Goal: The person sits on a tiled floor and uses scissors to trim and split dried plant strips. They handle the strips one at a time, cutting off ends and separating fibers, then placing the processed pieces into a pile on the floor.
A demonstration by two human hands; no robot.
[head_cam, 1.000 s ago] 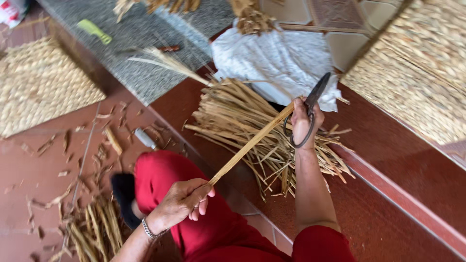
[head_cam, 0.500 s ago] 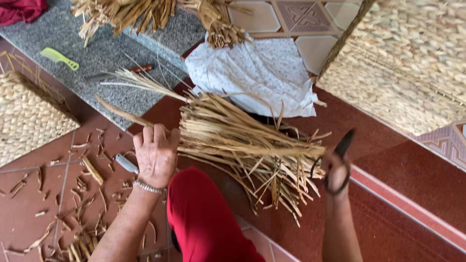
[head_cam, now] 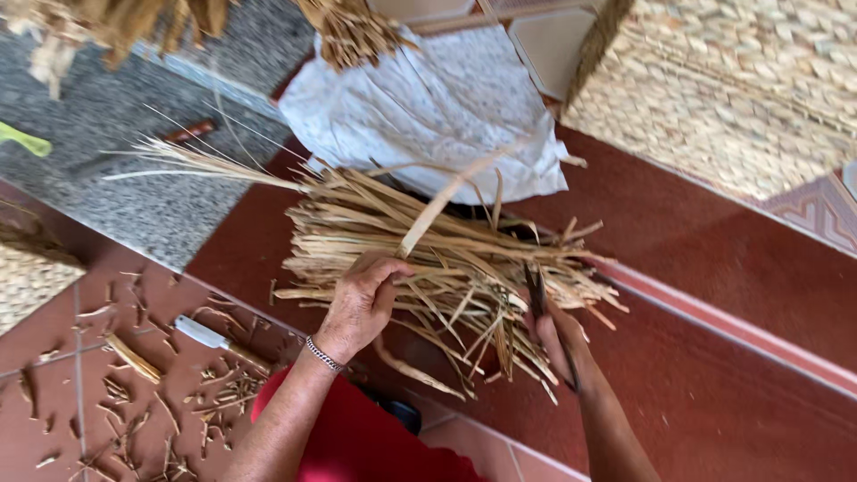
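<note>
The left hand (head_cam: 361,303) sits at the near edge of a loose bundle of flat, straw-coloured dried reed strips (head_cam: 446,259) lying on the dark red step (head_cam: 714,268). Its fingers (head_cam: 386,272) are curled shut around the lower end of one single pale reed strip (head_cam: 442,203), which rises from the grip and slants away to the far right, over the top of the bundle and toward the crumpled white cloth (head_cam: 437,112) beyond it. That strip's long axis runs diagonally, near-left to far-right, crossing the bundle, whose strips mostly lie left to right with thin wispy tips trailing off to the left over the grey speckled stone slab (head_cam: 134,178). The right hand (head_cam: 558,344) is at the right-hand, cut end of the bundle, closed on a pair of dark metal scissors (head_cam: 537,295) whose blades point away from the person into the strip ends; whether the blades are parted cannot be told. So the lifted strip lies directly in the left hand, well left of the scissors. On the tiled floor at the near left lie a small knife with a pale blade (head_cam: 210,337) and scattered reed offcuts (head_cam: 152,393).
</note>
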